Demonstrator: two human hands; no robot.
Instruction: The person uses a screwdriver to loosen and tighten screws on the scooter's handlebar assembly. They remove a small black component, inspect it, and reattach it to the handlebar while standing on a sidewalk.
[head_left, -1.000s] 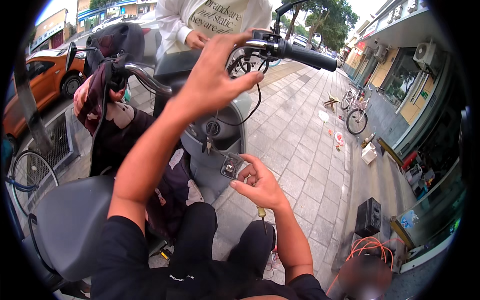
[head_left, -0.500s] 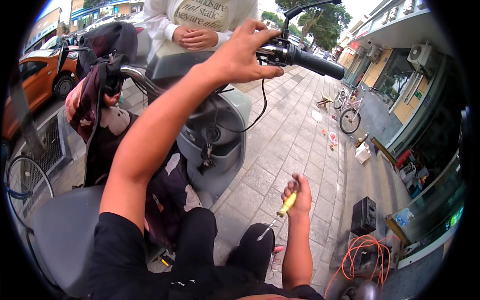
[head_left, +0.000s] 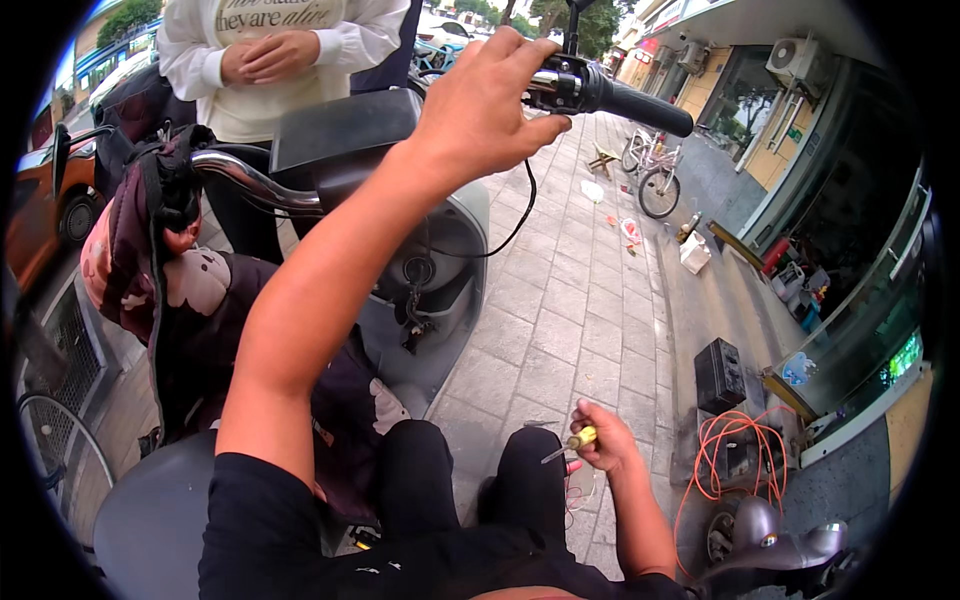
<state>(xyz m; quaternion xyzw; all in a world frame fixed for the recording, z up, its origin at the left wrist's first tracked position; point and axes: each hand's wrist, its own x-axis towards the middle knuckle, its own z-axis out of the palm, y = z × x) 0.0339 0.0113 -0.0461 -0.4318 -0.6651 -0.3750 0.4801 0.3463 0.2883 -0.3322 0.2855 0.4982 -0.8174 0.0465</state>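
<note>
Reaching up across the scooter, my left hand (head_left: pixel 490 105) is closed over the handlebar (head_left: pixel 541 88), beside the black switch housing (head_left: pixel 566 90) and rubber grip (head_left: pixel 645 108). Its fingertips are hidden behind the bar, and the thumb sticks out below. Low on the right, my right hand (head_left: pixel 606 442) holds a screwdriver (head_left: pixel 582 437) by its yellow handle, the metal shaft pointing left over my knee. A black cable hangs from the handlebar to the scooter's grey front panel (head_left: pixel 455 310). Keys (head_left: pixel 414 335) dangle from the ignition there.
Beyond the scooter stands a person in a white top (head_left: pixel 290 75), hands clasped. A floral padded cover (head_left: pixel 200 280) hangs on the left handlebar. On the right are a black battery (head_left: pixel 719 375), a coiled orange cable (head_left: pixel 735 450) and steps. A bicycle (head_left: pixel 658 180) stands farther up the pavement.
My view has swung, shifting the surroundings left. The right hand has come lower and the screwdriver lies flatter. My left hand stays on the handlebar.
</note>
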